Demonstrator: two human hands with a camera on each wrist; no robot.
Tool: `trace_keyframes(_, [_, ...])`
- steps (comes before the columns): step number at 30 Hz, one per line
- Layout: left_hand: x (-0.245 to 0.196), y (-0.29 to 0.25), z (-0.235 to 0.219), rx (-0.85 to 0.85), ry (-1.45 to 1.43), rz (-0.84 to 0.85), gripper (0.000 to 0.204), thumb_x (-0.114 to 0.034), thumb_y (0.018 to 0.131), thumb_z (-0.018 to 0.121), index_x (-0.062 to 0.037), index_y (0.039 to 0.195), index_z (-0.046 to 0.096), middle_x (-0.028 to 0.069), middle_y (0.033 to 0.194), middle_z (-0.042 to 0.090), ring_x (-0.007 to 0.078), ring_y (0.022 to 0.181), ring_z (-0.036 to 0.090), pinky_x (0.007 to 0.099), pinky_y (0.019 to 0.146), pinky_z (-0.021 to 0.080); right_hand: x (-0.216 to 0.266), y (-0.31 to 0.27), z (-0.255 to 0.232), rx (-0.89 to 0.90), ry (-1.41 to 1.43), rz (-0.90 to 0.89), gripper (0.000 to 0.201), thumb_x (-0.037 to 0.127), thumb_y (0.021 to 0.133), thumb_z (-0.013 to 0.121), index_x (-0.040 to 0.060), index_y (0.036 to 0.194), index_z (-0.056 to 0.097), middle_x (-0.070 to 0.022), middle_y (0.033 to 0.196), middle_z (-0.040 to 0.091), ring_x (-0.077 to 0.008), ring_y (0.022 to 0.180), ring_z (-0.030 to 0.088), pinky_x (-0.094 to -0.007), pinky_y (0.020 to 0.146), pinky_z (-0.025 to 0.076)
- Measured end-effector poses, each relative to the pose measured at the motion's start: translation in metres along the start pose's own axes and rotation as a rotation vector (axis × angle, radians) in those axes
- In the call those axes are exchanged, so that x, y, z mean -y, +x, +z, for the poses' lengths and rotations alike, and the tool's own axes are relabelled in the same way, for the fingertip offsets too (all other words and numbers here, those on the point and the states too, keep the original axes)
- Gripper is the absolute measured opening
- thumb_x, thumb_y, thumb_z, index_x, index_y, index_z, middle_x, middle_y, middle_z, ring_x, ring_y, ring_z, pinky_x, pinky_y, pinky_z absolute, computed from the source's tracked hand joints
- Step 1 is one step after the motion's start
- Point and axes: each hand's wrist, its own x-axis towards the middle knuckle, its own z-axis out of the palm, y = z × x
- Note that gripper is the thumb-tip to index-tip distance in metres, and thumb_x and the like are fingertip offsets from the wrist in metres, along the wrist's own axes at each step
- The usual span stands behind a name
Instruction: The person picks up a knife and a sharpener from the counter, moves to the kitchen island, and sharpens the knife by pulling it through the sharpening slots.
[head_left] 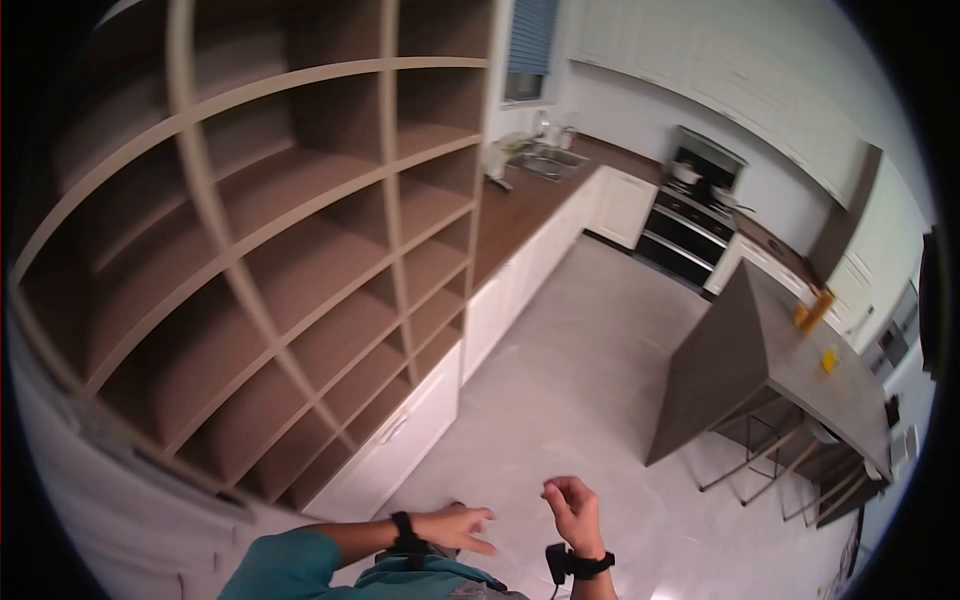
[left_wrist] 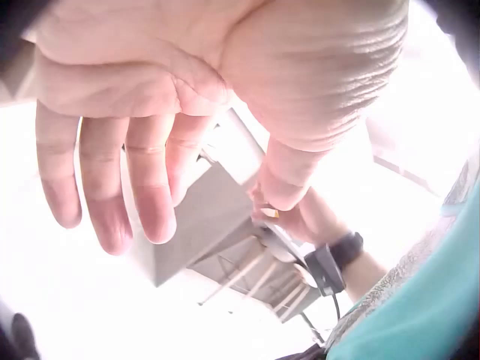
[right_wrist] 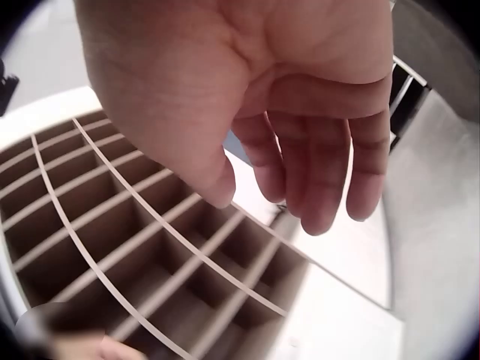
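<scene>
My left hand is held low in front of the body, fingers relaxed and spread, with nothing in it. In the left wrist view the palm of that hand fills the top, its fingers hanging loosely. To its right my right hand is raised over the floor, fingers loosely curled. The right wrist view shows this hand with thumb and fingers apart and holding nothing. Both wrists wear dark bands. The nearest large thing is a tall brown shelf unit on the left, its visible compartments bare.
Beyond the shelf runs a brown counter with a sink. An oven stands at the back. On the right is a grey island with stools beside it and yellow items on top. Pale floor lies between.
</scene>
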Motion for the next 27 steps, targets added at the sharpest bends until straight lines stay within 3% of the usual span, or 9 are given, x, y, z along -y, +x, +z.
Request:
trace_keyframes(2, [-0.015, 0.013, 0.01, 0.044, -0.022, 0.177, 0.089, -0.051, 0.079, 0.07, -0.0053, 0.142, 0.027, 0.0179, 0.119, 0.055, 0.0295, 0.105, 0.057, 0.039, 0.088, 0.047, 0.032, 0.009, 0.022, -0.043, 0.198, -0.072, 0.013, 0.009, 0.092, 0.059, -0.0033, 0.093, 0.06, -0.0085, 0.089, 0.066, -0.0133, 0.08, 0.062, -0.0271, 0.075, 0.051])
trace_keyframes(3, [-0.055, 0.115, -0.026, 0.05, -0.106, 0.372, 0.088, -0.051, 0.08, 0.069, -0.0048, 0.142, 0.028, 0.0183, 0.118, 0.055, 0.0291, 0.105, 0.057, 0.039, 0.088, 0.047, 0.037, 0.085, -0.041, -0.059, 0.089, -0.095, 0.013, 0.01, 0.092, 0.059, -0.0027, 0.092, 0.06, -0.0088, 0.088, 0.066, -0.0137, 0.078, 0.063, -0.0271, 0.073, 0.051])
trace_keyframes(5, [-0.078, 0.109, -0.055, 0.194, -0.218, 0.308, 0.077, -0.043, 0.083, 0.069, -0.0042, 0.139, 0.033, 0.0134, 0.116, 0.057, 0.0239, 0.104, 0.057, 0.0366, 0.088, 0.047, 0.042, 0.109, -0.023, -0.107, 0.175, -0.035, 0.015, 0.012, 0.093, 0.059, -0.0026, 0.091, 0.06, -0.0096, 0.086, 0.066, -0.0142, 0.076, 0.063, -0.027, 0.072, 0.05])
trace_keyframes(7, [-0.078, 0.133, -0.08, 0.241, -0.36, 0.441, 0.059, -0.038, 0.086, 0.068, -0.0028, 0.129, 0.046, 0.0091, 0.109, 0.062, 0.0178, 0.1, 0.058, 0.0327, 0.086, 0.046, 0.045, 0.145, -0.02, -0.155, 0.178, -0.03, 0.017, 0.014, 0.093, 0.058, -0.0018, 0.088, 0.06, -0.0098, 0.083, 0.066, -0.0144, 0.073, 0.063, -0.0271, 0.07, 0.049])
trace_keyframes(10, [-0.076, 0.159, -0.115, 0.274, -0.373, 0.426, 0.045, -0.035, 0.088, 0.066, -0.0007, 0.115, 0.056, 0.0059, 0.099, 0.066, 0.0135, 0.094, 0.059, 0.0292, 0.084, 0.046, 0.04, 0.186, -0.02, -0.24, 0.278, -0.034, 0.02, 0.017, 0.094, 0.058, -0.001, 0.086, 0.059, -0.0091, 0.081, 0.066, -0.0128, 0.069, 0.061, -0.0265, 0.067, 0.049])
trace_keyframes(13, [-0.072, 0.176, -0.144, 0.329, -0.439, 0.376, 0.044, -0.036, 0.088, 0.066, 0.0005, 0.111, 0.058, 0.0061, 0.096, 0.067, 0.0139, 0.093, 0.06, 0.0284, 0.085, 0.046, 0.034, 0.216, -0.023, -0.251, 0.282, -0.001, 0.019, 0.016, 0.094, 0.057, -0.0004, 0.085, 0.059, -0.0088, 0.08, 0.065, -0.0129, 0.067, 0.06, -0.0274, 0.067, 0.049])
trace_keyframes(20, [-0.066, 0.226, -0.203, 0.215, -0.344, 0.354, 0.044, -0.045, 0.084, 0.067, -0.0021, 0.082, 0.061, 0.0005, 0.072, 0.056, 0.0115, 0.068, 0.05, 0.0264, 0.062, 0.04, -0.032, 0.292, -0.043, -0.183, 0.143, 0.108, 0.019, 0.015, 0.093, 0.058, -0.0026, 0.088, 0.06, -0.0077, 0.08, 0.065, -0.0136, 0.07, 0.062, -0.0261, 0.065, 0.052])
trace_keyframes(24, [-0.069, 0.274, -0.233, 0.121, -0.348, 0.313, 0.043, -0.041, 0.086, 0.065, 0.0016, 0.078, 0.063, 0.0065, 0.066, 0.061, 0.017, 0.063, 0.058, 0.03, 0.064, 0.047, -0.045, 0.347, -0.069, -0.16, 0.161, 0.117, 0.019, 0.015, 0.093, 0.058, -0.0029, 0.087, 0.06, -0.0078, 0.081, 0.065, -0.0135, 0.07, 0.062, -0.0261, 0.065, 0.051])
trace_keyframes(27, [-0.073, 0.316, -0.269, 0.08, -0.174, 0.301, 0.041, -0.039, 0.085, 0.067, 0.0015, 0.08, 0.062, 0.0036, 0.071, 0.062, 0.0124, 0.068, 0.056, 0.0292, 0.062, 0.044, -0.057, 0.396, -0.105, -0.132, 0.193, 0.043, 0.02, 0.016, 0.092, 0.06, -0.003, 0.088, 0.061, -0.0069, 0.079, 0.065, -0.0117, 0.069, 0.062, -0.0252, 0.065, 0.052])
